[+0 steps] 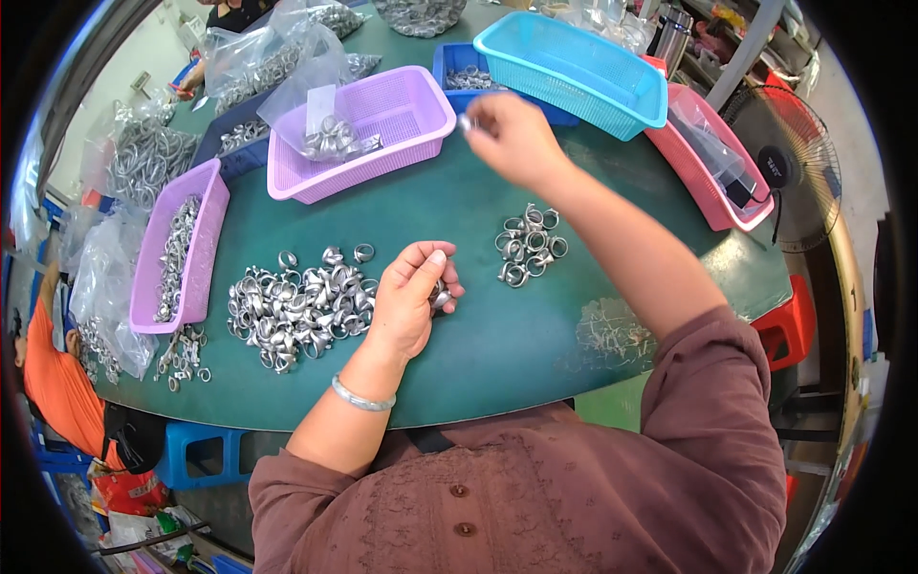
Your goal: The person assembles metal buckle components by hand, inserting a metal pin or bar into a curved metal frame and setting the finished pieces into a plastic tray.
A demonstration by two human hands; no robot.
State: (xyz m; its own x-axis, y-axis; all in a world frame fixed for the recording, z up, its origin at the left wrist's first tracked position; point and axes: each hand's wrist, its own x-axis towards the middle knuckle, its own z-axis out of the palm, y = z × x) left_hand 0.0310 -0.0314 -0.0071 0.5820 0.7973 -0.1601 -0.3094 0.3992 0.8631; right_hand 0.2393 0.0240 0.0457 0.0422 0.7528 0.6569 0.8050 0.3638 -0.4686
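My left hand (pixel 409 298) is closed just above the table, with silver metal rings (pixel 442 296) partly showing between its fingers; how many it holds is hidden. My right hand (pixel 516 142) is raised beside the right end of a purple basket (pixel 411 120) and pinches a small silver ring (pixel 467 122) at its fingertips. A wide pile of silver rings (pixel 301 311) lies left of my left hand. To its right, apart from that pile, sits a smaller cluster of rings (pixel 529 247). Inside the purple basket is a clear bag of metal pieces (pixel 335 137).
Another purple basket (pixel 215 215) with metal pieces stands at the left. Beyond my right hand are a light blue basket (pixel 574 81) and a dark blue tray (pixel 449 62). A pink basket (pixel 708 172) and a fan (pixel 784 167) stand right. Another person in orange (pixel 59 378) sits left.
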